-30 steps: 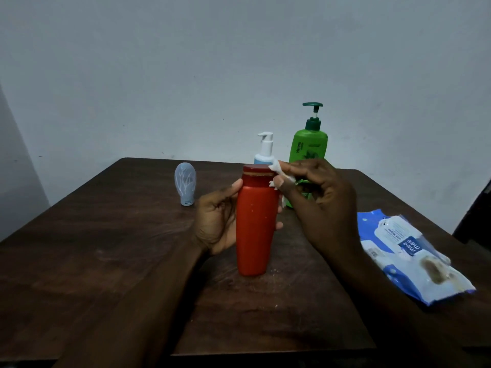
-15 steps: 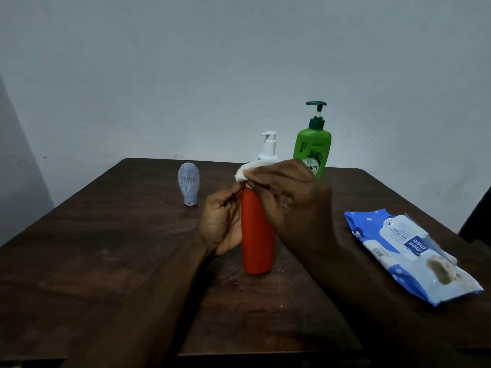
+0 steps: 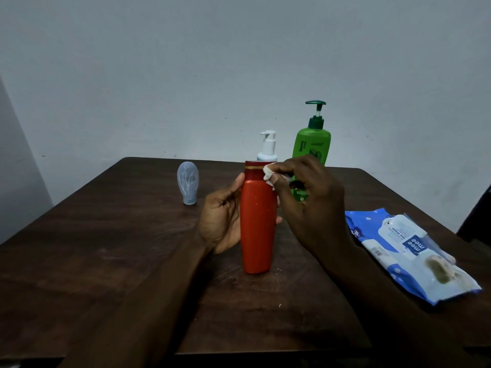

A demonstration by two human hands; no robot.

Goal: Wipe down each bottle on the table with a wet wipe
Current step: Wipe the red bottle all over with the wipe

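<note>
Red bottle (image 3: pixel 257 224): wipe (image 3: pixel 269 176) has slid off the cap top to the right shoulder, so the cap is exposed now. The bottle stands on the table (image 3: pixel 132 261), long axis vertical, cap up. Left hand (image 3: pixel 223 221) grasps it mid-body. Right hand (image 3: pixel 310 200) pinches the wipe just above that grip. Wipes pack (image 3: pixel 406 248) is well right.

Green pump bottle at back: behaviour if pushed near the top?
Green pump bottle stands upright, tall and slim with a raised pump, so it would probably tip rather than slide. Smooth plastic body likely stays stiff, perhaps slippery once wet.
</note>
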